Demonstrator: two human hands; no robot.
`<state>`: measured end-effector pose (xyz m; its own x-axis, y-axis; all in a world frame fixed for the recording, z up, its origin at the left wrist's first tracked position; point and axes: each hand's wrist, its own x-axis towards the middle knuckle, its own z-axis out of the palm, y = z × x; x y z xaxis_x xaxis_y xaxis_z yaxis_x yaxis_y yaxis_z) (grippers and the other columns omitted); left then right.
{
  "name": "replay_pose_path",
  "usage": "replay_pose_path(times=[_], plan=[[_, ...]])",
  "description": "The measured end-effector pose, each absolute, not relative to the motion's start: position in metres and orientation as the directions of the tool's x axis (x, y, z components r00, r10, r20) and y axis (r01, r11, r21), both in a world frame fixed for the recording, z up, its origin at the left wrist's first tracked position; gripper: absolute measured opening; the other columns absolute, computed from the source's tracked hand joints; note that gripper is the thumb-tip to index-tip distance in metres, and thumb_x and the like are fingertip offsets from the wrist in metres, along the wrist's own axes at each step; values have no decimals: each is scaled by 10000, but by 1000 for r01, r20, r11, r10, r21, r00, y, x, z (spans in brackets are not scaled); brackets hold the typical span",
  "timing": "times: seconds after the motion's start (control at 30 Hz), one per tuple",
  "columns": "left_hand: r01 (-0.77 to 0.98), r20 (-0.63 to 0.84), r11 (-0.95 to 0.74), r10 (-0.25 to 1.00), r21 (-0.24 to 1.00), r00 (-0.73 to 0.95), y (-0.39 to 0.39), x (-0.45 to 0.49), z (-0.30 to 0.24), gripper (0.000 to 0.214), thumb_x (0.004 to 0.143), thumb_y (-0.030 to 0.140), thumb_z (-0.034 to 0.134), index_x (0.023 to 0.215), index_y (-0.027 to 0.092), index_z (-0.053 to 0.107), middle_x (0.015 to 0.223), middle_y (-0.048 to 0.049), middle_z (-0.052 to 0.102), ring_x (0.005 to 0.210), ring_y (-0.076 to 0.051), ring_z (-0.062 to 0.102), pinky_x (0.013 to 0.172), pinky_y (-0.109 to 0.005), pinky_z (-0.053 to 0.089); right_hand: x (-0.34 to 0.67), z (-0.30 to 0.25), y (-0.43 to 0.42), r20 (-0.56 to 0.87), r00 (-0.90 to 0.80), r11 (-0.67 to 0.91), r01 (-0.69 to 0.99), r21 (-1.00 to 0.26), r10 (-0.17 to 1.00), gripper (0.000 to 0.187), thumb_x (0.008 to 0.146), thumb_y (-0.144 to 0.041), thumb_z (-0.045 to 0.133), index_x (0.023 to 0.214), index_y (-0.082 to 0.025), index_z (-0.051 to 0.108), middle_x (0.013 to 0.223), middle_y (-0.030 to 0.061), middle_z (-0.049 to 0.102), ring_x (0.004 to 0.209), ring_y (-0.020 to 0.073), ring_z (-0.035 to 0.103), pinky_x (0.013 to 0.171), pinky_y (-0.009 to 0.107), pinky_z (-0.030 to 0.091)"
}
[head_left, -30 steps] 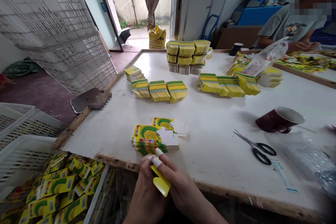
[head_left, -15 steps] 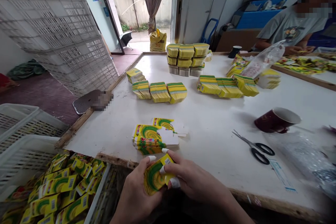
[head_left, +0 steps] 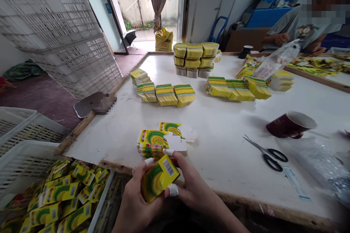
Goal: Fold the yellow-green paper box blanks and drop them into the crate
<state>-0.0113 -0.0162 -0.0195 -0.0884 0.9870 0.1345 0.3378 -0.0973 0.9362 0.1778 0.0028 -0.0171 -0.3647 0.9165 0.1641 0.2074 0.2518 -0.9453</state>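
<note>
Left hand and right hand both grip the yellow-green box at the near edge of the table, and the flap jutting out earlier no longer shows, so closing that end looks about done.

My right hand could pass over bare tabletop between the flat cartons and scissors; carton bundles stand in the way beyond.
</note>
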Motion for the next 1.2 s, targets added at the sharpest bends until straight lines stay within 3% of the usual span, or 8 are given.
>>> replay_pose_path(times=[0.1,0.17,0.37,0.6,0.87,1.0,1.13,1.2], plan=[[-191,65,-174,880,966,-470,-11,-28,-8,663,625,525,793,1205,259,610,978,0,751,740,-149,706,663,-202,592,175,-14,20,216,-270,301,331,-894,938,585,819,-271,714,1322,-202,423,1294,133,578,1189,281,554,1015,406,466],[-398,-24,-352,723,847,-690,-5,-44,-1,754,672,774,577,1214,252,617,1073,-21,730,933,-185,693,759,-230,598,170,-16,35,251,-204,321,493,-808,946,440,862,-194,634,1271,-184,474,1253,143,600,1184,291,537,1024,449,446],[-780,-523,-51,715,623,-464,-1,-57,-14,751,791,740,444,1101,84,638,1091,-152,664,971,-214,656,741,-300,614,156,-36,63,224,-178,286,626,-726,958,499,751,32,521,1215,-150,538,1112,150,619,1057,307,548,957,515,450],[-688,-350,-62,826,723,-442,-8,-12,-25,754,657,780,613,1101,173,665,1129,-99,659,1049,-239,616,829,-325,568,154,-27,40,215,-208,294,511,-808,954,644,719,9,514,1314,-190,365,1032,70,570,901,216,553,827,369,504],[-611,-80,-242,889,754,-451,-8,23,6,562,725,758,553,907,235,647,831,-19,580,766,-182,576,732,-286,558,127,-12,-13,-13,-493,-144,-228,-963,870,598,661,-177,714,1200,-240,462,849,-34,490,708,125,455,604,211,385],[-654,-137,-232,876,720,-462,-1,24,6,581,537,737,751,773,226,606,700,34,466,599,-111,462,573,-194,533,122,-12,-16,-13,-436,-119,-216,-969,900,366,643,-165,714,969,-220,557,749,-56,439,672,119,376,594,214,332],[-627,-163,-143,900,766,-405,-2,20,-9,830,262,787,783,879,239,692,793,7,624,696,-172,602,653,-263,595,134,-11,-9,-21,-383,-109,-210,-972,924,314,735,-272,718,1009,-225,573,771,-41,470,691,133,427,646,237,372],[-594,-166,-75,925,801,-341,-5,17,-17,817,367,734,816,1018,251,707,924,-19,701,836,-224,670,760,-317,604,142,-8,-4,-26,-395,-157,-303,-940,918,345,754,-364,734,1025,-225,572,831,-22,510,745,145,482,683,246,400]])
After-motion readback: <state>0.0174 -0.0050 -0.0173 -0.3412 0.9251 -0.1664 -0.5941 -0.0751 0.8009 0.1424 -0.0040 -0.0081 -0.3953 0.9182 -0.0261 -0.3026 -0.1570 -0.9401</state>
